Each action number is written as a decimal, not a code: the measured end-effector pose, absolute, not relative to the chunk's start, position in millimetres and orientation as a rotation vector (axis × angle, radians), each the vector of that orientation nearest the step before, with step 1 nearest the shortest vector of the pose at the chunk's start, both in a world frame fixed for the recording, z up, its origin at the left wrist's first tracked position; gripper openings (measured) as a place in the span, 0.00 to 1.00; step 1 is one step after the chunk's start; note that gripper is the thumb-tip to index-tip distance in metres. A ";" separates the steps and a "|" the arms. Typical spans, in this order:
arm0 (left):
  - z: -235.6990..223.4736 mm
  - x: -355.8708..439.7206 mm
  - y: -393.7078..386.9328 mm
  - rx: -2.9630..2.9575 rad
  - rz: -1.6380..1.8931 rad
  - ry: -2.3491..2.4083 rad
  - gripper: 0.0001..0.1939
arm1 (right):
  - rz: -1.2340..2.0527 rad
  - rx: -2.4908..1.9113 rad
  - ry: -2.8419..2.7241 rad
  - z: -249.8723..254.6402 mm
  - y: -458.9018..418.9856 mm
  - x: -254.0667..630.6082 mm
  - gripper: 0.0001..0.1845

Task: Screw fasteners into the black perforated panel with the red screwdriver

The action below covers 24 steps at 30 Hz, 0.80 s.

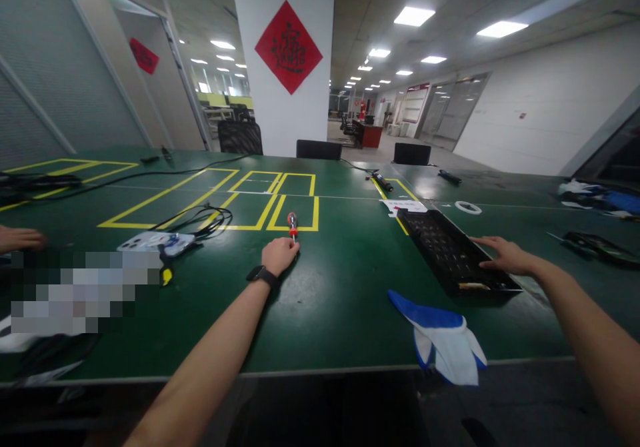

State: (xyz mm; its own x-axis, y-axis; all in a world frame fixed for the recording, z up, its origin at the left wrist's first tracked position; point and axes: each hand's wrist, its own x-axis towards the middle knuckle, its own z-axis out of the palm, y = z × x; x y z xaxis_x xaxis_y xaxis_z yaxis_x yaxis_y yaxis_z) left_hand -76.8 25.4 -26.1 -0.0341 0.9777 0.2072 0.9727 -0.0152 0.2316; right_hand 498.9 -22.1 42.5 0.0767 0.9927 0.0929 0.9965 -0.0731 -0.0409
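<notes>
My left hand (280, 254), with a black watch on the wrist, reaches across the green table (330, 300) and is closed around a small screwdriver (293, 222) with a red and clear handle that stands up from my fist. My right hand (503, 254) lies flat with fingers stretched out on the right edge of a black keyboard (450, 250), which sits at an angle on the table.
A white and blue glove (443, 340) hangs over the near table edge. A phone (155, 242) and black cables (200, 217) lie at left by yellow tape squares (280, 200). Another person's hand (20, 238) rests at far left. Black chairs (320, 149) stand beyond the table.
</notes>
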 end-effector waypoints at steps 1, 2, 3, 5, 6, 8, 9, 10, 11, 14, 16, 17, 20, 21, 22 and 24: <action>-25.9 -76.6 25.2 2.169 0.485 2.196 0.22 | -0.058 -2.220 -2.098 39.4 -21.1 503.2 0.34; -25.6 -76.4 25.1 2.165 0.478 2.199 0.22 | -0.025 -2.209 -2.128 37.4 -20.7 506.0 0.31; -25.4 -76.1 25.0 2.161 0.474 2.203 0.22 | -0.007 -2.207 -2.114 36.6 -21.1 507.0 0.28; -24.9 -75.7 24.6 2.153 0.471 2.206 0.22 | 0.122 -2.238 -2.080 37.8 -25.1 503.2 0.22; -24.7 -75.6 24.5 2.151 0.472 2.207 0.22 | 0.233 -2.257 -2.072 39.3 -28.8 498.8 0.19; -24.8 -75.7 24.4 2.152 0.471 2.201 0.22 | 0.557 -2.246 -2.114 42.7 -38.8 486.6 0.16; -25.0 -75.8 24.5 2.156 0.471 2.199 0.22 | 0.723 -2.196 -2.163 44.4 -44.3 479.7 0.16; -25.4 -75.9 24.7 2.161 0.471 2.197 0.22 | 0.850 -2.146 -2.208 45.9 -49.8 473.0 0.18; -25.8 -76.1 24.9 2.165 0.472 2.197 0.22 | 0.915 -2.130 -2.224 47.4 -54.7 466.9 0.20; -27.3 -76.5 25.7 2.178 0.481 2.198 0.22 | 0.833 -2.113 -2.248 51.2 -64.0 454.9 0.25; -28.1 -76.7 26.1 2.182 0.490 2.196 0.22 | 0.760 -2.083 -2.290 53.3 -65.4 452.5 0.23; -28.3 -76.8 26.2 2.183 0.494 2.194 0.22 | 0.757 -2.077 -2.322 54.3 -65.0 452.4 0.21; -27.9 -76.6 25.9 2.174 0.498 2.194 0.22 | 0.732 -2.130 -2.393 57.0 -61.7 451.7 0.15; -27.3 -76.5 25.5 2.170 0.495 2.193 0.22 | 0.709 -2.152 -2.401 58.0 -60.5 450.4 0.13; -26.5 -76.2 25.1 2.163 0.491 2.195 0.22 | 0.700 -2.160 -2.406 59.2 -59.5 448.6 0.11; -24.6 -75.8 24.1 2.151 0.485 2.197 0.21 | 0.752 -2.148 -2.404 61.9 -58.1 443.9 0.07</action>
